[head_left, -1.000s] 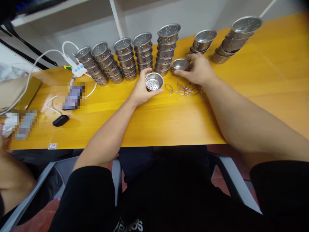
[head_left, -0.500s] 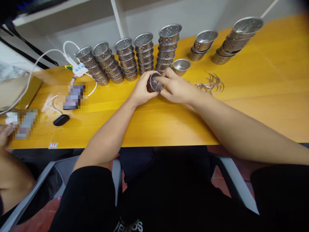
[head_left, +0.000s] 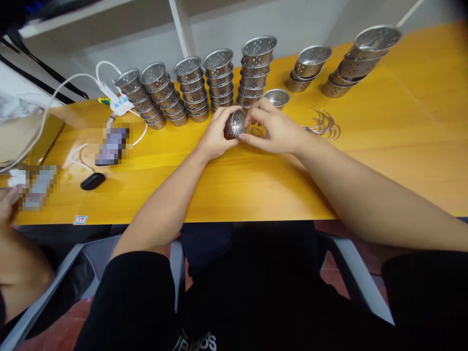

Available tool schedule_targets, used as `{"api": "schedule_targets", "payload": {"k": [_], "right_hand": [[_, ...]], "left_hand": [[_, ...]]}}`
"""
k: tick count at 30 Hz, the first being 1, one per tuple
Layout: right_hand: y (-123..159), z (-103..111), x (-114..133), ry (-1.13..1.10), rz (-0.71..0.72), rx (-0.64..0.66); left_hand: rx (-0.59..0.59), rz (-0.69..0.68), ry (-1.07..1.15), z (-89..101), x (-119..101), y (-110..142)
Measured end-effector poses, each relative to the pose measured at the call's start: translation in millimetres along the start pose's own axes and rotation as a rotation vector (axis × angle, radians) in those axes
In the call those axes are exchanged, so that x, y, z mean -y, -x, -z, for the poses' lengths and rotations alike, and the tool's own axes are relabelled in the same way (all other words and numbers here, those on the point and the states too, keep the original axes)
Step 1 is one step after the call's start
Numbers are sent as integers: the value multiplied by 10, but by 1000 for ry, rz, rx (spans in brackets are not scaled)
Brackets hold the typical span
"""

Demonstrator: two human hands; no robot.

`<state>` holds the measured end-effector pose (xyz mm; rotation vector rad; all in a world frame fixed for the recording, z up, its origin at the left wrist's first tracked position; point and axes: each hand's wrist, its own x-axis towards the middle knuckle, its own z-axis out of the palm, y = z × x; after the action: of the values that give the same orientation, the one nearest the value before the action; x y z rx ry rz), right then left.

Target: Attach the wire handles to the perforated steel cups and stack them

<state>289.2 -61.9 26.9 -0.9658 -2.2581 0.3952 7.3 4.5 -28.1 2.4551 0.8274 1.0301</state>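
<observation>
A small perforated metal cup (head_left: 239,122) lies tilted on its side just above the table, its mouth facing right. Wrapped round its body from the left is my left hand (head_left: 215,134). At the mouth, my right hand (head_left: 272,126) has its thumb on the lower rim and its bent fingers at the right edge. Whether a thin wire is between those fingertips is too small to tell. Some curved wires (head_left: 258,131) show on the table through the gap under my right hand. More curved thin metal wires (head_left: 323,126) lie in a loose heap right of it.
Stacks of perforated cups (head_left: 190,90) line the back of the table. A single cup (head_left: 277,99) stands behind my right hand, and shorter stacks (head_left: 345,73) lean at right. A phone (head_left: 112,145), cables and a black oval object (head_left: 92,181) lie left, near another person's hand (head_left: 7,204).
My right fingers have come out of the cup's mouth to its rim and spread a little. The left hand keeps its hold, with the cup turned slightly.
</observation>
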Motion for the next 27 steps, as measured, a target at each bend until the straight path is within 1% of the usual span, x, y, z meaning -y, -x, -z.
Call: {"api": "schedule_targets", "payload": {"k": [3,7,13,16,19,21,23,25,27], "right_hand": [[-9,0,1,-43,-38,-15],[-19,1,0,-52,-35,-31],[-34,49,31,-30,-77,7],[-38,65,24,-59,-100,11],[-29,104,0,-162,-54,18],[-17,149,-21,-199,-17,9],[-3,195,-52,-157,-12,23],[9,228,-96,-82,-32,89],[18,245,-149,-19,-52,176]], "left_hand": [[12,-4,-18,2,8,-2],[29,-4,-27,4,4,-14],[36,-3,-19,6,-11,-28],[38,-22,-7,7,11,-24],[20,-28,-1,-7,130,-11],[-31,-6,10,-38,265,1],[-105,47,44,-81,402,13],[-151,114,85,-122,486,25],[-152,154,105,-143,486,34]]}}
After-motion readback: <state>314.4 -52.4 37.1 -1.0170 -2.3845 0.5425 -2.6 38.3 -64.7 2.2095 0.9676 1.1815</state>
